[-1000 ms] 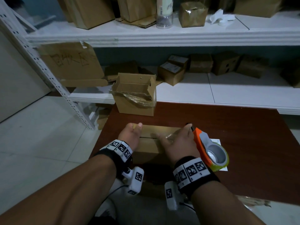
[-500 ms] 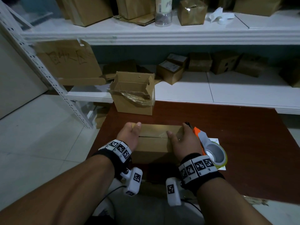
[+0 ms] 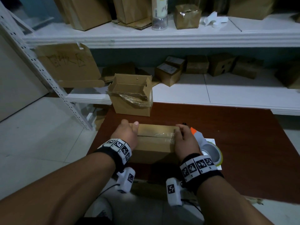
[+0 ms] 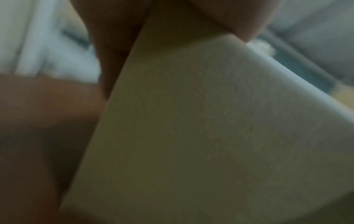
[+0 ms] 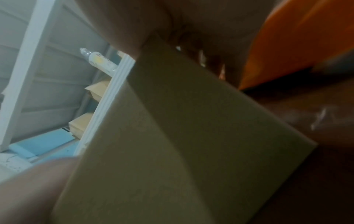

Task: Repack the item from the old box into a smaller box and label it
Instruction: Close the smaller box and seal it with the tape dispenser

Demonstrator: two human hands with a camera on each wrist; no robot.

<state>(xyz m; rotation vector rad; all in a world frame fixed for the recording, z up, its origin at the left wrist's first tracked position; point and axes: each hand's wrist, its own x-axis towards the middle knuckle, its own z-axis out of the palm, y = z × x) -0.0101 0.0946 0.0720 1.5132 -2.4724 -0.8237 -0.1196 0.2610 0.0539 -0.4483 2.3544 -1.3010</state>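
A small closed cardboard box (image 3: 154,143) lies on the dark red table (image 3: 243,143), with clear tape along its top seam. My left hand (image 3: 128,133) grips its left end, thumb on the top. My right hand (image 3: 183,138) grips the right end, fingers curled over the taped edge. The left wrist view shows the box (image 4: 191,136) close up between thumb and fingers. In the right wrist view the box (image 5: 172,151) fills the frame beside the orange dispenser (image 5: 296,45). The old box (image 3: 131,96) stands open behind, with torn tape hanging from it.
An orange and white tape dispenser (image 3: 207,148) lies right of my right hand, on a white label sheet (image 3: 211,141). White shelves (image 3: 194,95) with several cardboard boxes run behind the table. A perforated shelf post (image 3: 53,85) stands on the left, over pale floor tiles.
My right hand slid from the middle of the box top to its right end, along the tape. The left hand kept its hold on the left end.
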